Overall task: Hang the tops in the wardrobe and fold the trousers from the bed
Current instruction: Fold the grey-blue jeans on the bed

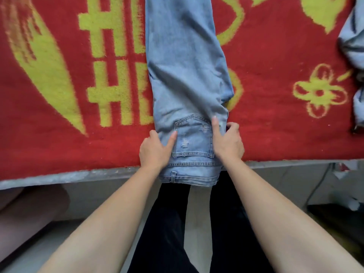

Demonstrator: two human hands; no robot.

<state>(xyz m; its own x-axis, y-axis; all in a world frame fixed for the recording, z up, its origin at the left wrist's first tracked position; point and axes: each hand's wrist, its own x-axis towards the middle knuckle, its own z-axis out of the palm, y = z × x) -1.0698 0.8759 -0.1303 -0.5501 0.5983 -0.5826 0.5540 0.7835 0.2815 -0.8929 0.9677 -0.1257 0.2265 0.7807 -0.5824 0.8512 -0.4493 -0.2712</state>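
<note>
Light-blue denim jeans (187,75), halved lengthwise, lie on the red-and-yellow blanket (275,125), long axis six to twelve, waistband nearest. Left hand (154,150) pinches the nine o'clock edge, thumb on top; right hand (228,142) curls round the three o'clock edge, forefinger straight. Both equally near.

The camera rides on the person's head, looking forward and steeply down past both forearms onto the near edge of the bed (78,175). It sits close: the jeans (187,66) run up the middle, and the red-and-yellow blanket (275,95) fills the upper half. The wide lens bows the bed edge, and the wearer's dark-trousered legs (167,223) and the floor (197,209) show below.
</note>
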